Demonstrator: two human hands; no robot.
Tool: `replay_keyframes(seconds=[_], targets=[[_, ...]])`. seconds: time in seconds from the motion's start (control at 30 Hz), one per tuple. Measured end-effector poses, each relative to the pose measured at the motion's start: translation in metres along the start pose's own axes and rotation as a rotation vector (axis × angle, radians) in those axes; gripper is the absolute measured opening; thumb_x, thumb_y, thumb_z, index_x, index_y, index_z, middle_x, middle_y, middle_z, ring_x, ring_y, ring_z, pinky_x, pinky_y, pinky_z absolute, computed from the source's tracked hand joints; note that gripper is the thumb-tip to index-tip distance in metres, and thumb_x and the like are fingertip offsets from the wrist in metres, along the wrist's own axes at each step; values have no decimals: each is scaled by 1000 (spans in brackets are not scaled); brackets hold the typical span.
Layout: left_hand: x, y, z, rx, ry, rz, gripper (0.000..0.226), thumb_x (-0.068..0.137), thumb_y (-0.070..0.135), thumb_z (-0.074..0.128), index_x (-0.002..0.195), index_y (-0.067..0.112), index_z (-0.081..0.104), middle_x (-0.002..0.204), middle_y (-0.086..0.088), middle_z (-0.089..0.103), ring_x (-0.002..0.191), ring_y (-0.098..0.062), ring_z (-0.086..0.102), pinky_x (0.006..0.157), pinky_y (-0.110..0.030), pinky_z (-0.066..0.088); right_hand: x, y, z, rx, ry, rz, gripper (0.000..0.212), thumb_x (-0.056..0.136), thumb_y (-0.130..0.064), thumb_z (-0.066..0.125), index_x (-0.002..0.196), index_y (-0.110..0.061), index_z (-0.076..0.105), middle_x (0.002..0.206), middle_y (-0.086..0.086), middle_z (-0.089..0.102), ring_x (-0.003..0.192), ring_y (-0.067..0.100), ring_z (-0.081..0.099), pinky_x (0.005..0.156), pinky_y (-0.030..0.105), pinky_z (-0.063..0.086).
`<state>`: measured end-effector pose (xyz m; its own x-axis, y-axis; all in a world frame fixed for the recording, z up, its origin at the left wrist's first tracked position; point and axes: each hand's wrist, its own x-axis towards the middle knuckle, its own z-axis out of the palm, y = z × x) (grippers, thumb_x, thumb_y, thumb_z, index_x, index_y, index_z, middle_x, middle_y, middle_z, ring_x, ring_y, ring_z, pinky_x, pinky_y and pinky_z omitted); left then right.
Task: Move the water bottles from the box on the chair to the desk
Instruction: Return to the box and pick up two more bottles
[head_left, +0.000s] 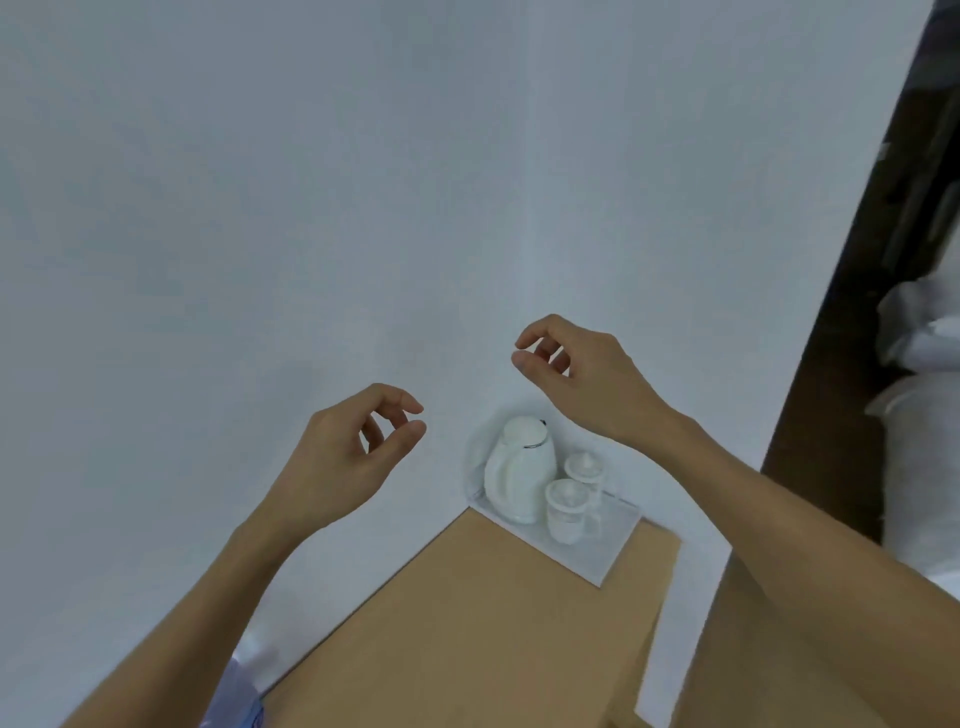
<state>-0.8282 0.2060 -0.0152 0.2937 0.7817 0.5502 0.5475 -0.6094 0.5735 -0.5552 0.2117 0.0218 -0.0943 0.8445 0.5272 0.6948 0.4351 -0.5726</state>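
Note:
Both of my hands are raised in front of the white wall, above a light wooden desk (467, 623). My left hand (358, 447) hangs with loosely curled fingers and holds nothing. My right hand (576, 374) is higher and to the right, also loosely curled and empty. At the lower left, under my left forearm, something bluish and clear (239, 691) shows that may be a bottle; I cannot tell. No box or chair is in view.
In the desk's far corner lies a white tray (597, 561) carrying a white kettle (519, 467) and two clear cups (569, 506). A dark wooden frame (857, 312) runs down the right side, with white bundles (919, 415) beyond it.

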Motion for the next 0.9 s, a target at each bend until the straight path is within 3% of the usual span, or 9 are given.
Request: replay_keyframes(seconds=[0.1, 0.3, 0.47, 0.73, 0.9], targets=[[32, 48, 49, -22, -41, 105, 7, 89, 37, 64, 95, 39, 62, 91, 18, 64, 72, -11, 59, 58, -8, 41, -22, 31, -67, -33, 88, 51, 13, 90, -53, 54, 97, -43, 56, 85, -24, 60, 75, 4, 60, 77, 43, 54], [80, 150, 169, -160, -120, 210, 7, 89, 33, 66, 92, 39, 64, 90, 17, 64, 67, -9, 58, 56, -8, 40, -78, 97, -203, -196, 208, 151, 16, 94, -53, 51, 103, -40, 56, 89, -20, 61, 78, 6, 63, 76, 41, 57], [115, 227, 264, -248, -189, 299, 6, 89, 34, 65, 90, 40, 64, 88, 19, 63, 64, -10, 58, 55, -9, 39, -117, 151, -301, -279, 317, 221, 15, 95, -46, 54, 103, -35, 58, 85, -18, 61, 73, 3, 61, 63, 23, 53], [173, 307, 394, -316, -307, 408, 5, 90, 36, 63, 93, 40, 62, 88, 28, 60, 73, -5, 60, 60, -5, 41, -152, 241, -407, -382, 465, 359, 12, 95, -46, 53, 98, -35, 58, 83, -17, 61, 76, 3, 60, 61, 16, 45], [226, 330, 478, -300, -358, 476, 11, 91, 39, 61, 89, 48, 55, 87, 25, 61, 78, -1, 60, 59, -8, 46, -148, 307, -453, -419, 513, 422, 12, 94, -42, 56, 95, -31, 61, 83, -13, 64, 73, 4, 62, 65, 22, 50]])
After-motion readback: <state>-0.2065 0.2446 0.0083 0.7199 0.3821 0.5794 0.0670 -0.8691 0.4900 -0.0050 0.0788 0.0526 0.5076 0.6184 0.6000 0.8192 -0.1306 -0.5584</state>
